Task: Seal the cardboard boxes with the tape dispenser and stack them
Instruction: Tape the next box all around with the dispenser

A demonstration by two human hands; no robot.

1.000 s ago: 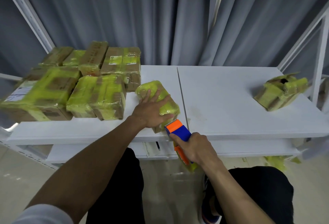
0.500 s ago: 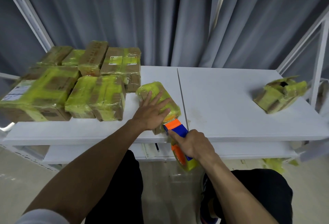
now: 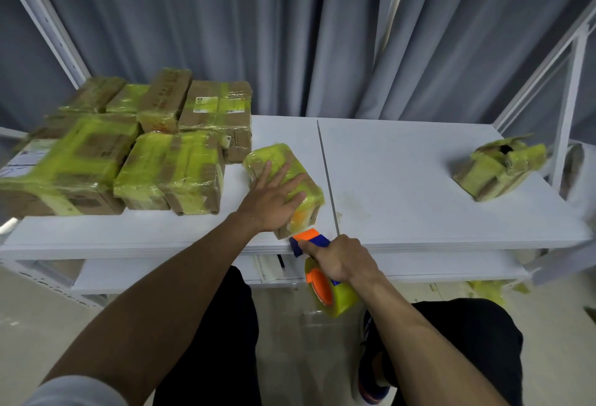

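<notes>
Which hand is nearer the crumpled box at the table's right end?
Right. The right hand grips the tape dispenser left of the crumpled box; the left hand lies farther left.

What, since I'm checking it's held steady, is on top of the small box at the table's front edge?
The left hand lies flat on the small box, fingers spread. Yellow tape shows around it; the top beneath the palm is hidden.

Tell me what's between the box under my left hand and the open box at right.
Head view: only bare tabletop, crossed by its seam, separates pressed box from open box.
</notes>
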